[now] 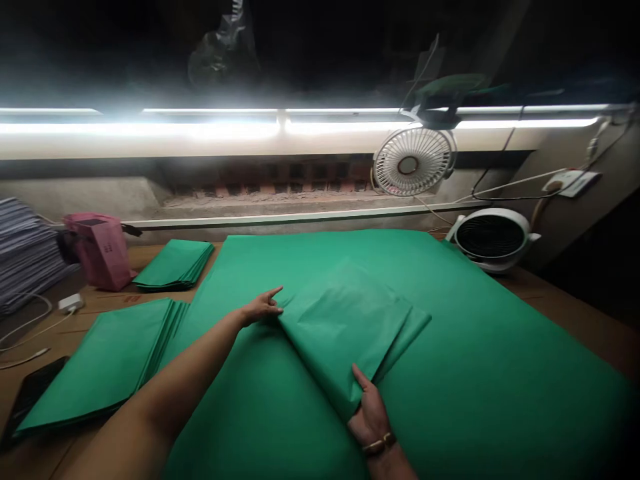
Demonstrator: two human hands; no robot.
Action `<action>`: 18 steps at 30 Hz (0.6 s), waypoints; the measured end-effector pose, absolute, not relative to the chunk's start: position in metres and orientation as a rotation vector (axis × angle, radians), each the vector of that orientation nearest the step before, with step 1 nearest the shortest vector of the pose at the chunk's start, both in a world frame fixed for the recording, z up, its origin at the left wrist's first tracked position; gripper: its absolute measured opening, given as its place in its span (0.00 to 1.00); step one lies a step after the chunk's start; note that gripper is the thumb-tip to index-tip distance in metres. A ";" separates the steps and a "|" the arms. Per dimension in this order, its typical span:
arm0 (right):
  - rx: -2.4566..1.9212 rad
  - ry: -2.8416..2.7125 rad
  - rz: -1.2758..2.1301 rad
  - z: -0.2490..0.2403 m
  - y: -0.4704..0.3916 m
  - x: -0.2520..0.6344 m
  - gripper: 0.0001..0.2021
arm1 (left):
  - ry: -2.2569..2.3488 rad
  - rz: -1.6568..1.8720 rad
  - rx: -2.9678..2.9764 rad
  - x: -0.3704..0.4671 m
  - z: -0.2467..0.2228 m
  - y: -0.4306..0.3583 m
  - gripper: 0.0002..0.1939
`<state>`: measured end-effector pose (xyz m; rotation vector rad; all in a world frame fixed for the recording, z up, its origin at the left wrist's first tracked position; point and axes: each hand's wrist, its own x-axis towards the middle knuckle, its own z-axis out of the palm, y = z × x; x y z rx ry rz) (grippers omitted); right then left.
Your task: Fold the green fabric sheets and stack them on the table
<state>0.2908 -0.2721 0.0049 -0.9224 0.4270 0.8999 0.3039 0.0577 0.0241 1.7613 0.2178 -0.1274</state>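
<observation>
Brightly, in the head view, strip lights (200, 127) shone above a brick-backed recess (300, 177), with a clip fan (413, 163) hanging at the right and a round white-rimmed fan (493, 237) standing below it. Broad green sheeting (475, 333) covered most of the brown desk (555, 307); two green stacks (107, 353) and a pink bag (103, 253) sat at the left. Upon the sheeting, near the middle, lay a folded green sheet (350, 320). Of the hands, the left hand (261, 308) reached out to its left corner, index finger extended, the others curled; its grip could not be told. The right hand (371, 412) pinched the near corner, thumb on top, its fingers mostly hidden underneath.
</observation>
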 end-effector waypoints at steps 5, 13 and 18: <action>-1.146 0.232 0.973 0.025 -0.280 0.291 0.19 | 0.326 0.053 1.696 0.182 0.017 0.050 0.49; -2.021 -0.333 0.899 0.006 -0.296 0.289 0.27 | 0.523 0.266 1.870 0.092 -0.001 0.001 0.39; -2.202 -0.385 0.743 -0.009 -0.295 0.289 0.26 | 0.570 0.322 1.878 0.092 -0.004 0.001 0.36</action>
